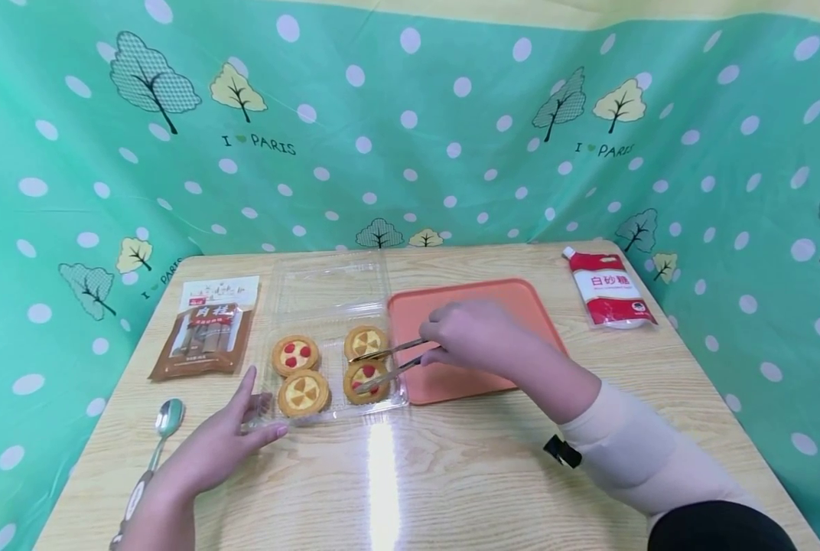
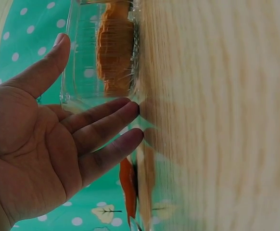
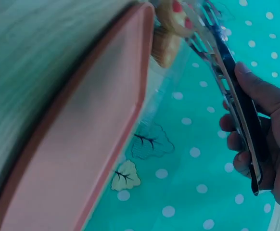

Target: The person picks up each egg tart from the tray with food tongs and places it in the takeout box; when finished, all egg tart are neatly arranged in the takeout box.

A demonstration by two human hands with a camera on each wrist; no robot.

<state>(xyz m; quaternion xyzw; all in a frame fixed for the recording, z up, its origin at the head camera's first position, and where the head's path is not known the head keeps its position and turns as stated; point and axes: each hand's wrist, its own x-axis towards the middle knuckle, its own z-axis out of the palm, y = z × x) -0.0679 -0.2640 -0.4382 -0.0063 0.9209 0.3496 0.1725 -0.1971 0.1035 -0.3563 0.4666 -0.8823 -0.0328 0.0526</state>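
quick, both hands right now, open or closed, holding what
Left hand: open, at the near left corner of the box.
Right hand: closed, holding the tongs.

A green fabric backdrop [image 1: 410, 184] with pale dots encloses the scene from 9 through 12 to 3 o'clock; printed trees [image 1: 150, 73] and PARIS lettering [image 1: 272, 145] appear at 10 and 2, a cream band [image 1: 561, 13] at 1. The wood-grain bench [image 1: 479, 474] bears a bright reflection [image 1: 382, 482] at 6 o'clock.
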